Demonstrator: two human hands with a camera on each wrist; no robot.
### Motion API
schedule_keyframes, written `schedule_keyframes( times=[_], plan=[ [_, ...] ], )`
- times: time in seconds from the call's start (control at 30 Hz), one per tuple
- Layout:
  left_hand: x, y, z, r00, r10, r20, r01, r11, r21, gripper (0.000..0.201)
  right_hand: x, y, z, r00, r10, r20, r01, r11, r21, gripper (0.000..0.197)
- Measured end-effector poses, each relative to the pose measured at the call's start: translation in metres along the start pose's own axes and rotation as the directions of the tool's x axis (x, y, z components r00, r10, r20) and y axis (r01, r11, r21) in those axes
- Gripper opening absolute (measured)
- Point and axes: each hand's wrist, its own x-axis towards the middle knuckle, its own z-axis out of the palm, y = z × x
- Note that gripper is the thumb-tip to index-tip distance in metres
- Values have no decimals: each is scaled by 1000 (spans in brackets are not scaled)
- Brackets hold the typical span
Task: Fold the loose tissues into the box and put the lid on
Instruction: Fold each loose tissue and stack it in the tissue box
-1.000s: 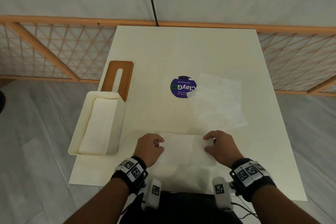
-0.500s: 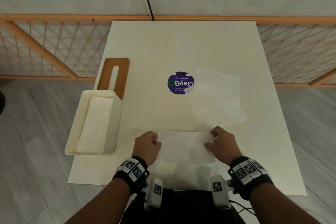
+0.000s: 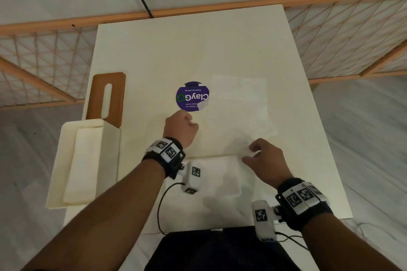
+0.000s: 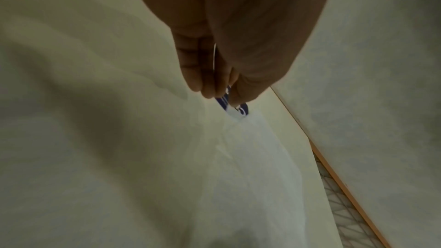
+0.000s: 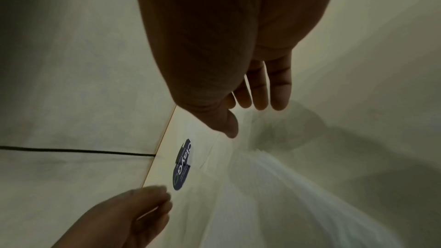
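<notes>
— What is worn on the left wrist [image 3: 165,154]?
— A black band [image 3: 174,164] bearing white tags printed with black square codes; a white camera pod [image 3: 192,177] and black cable [image 3: 161,204] are attached.
— And the right wrist [image 3: 305,203]?
— The same is worn.

Open cream tissue box [image 3: 66,182] at 9 o'clock on the table edge, long side running near-to-far, folded white tissues [image 3: 82,165] lying flat inside. Brown wooden lid [image 3: 106,97] with slot off, lying flat at the box's 12 o'clock, touching its far end. Folded white tissue [image 3: 218,174] flat at 6 o'clock; unfolded thin tissue [image 3: 240,108] at 1 o'clock, partly rumpled at its near edge.
</notes>
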Motion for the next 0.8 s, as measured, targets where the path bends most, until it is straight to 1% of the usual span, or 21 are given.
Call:
schedule_keyframes(
  times=[0.07,0.2,0.27,0.37,0.4,0.43,0.5,0.53,0.63,0.67,0.73,0.8],
  plan=[
    [24,23,15,1000,-5,16,5,999,34,22,1,5,-7,1000,-7,8,7,1000,10,27],
    [65,61,40,998,-7,59,-3,985,174,38,3,14,-20,999,-30,25,29,999,22,22],
    [84,71,52,996,-51,68,39,985,167,42,5,18,-25,999,-30,43,29,999,32,19],
    [104,76,66,989,-144,36,136,976,169,58,7,24,-31,997,-40,72,37,998,47,15],
    [108,77,70,985,-173,27,165,969,182,58,7,25,-32,996,-43,81,40,998,47,14],
    [110,78,73,980,-196,28,187,963,196,52,8,26,-34,995,-43,90,38,998,50,13],
    [115,81,74,968,-244,50,231,954,192,30,11,28,-37,994,-34,100,27,997,65,13],
    [117,82,74,958,-279,66,263,947,187,23,13,29,-39,995,-29,99,22,997,70,13],
    [121,85,66,955,-278,104,251,943,218,13,19,28,-44,996,-23,84,16,996,83,12],
    [123,84,64,962,-253,106,227,951,210,12,22,28,-46,997,-18,78,11,996,86,11],
    [120,85,60,974,-197,114,171,965,200,21,26,25,-48,998,-6,59,0,995,96,11],
    [114,85,61,980,-155,128,129,973,193,23,28,22,-48,999,3,37,-7,993,116,11]
  ],
)
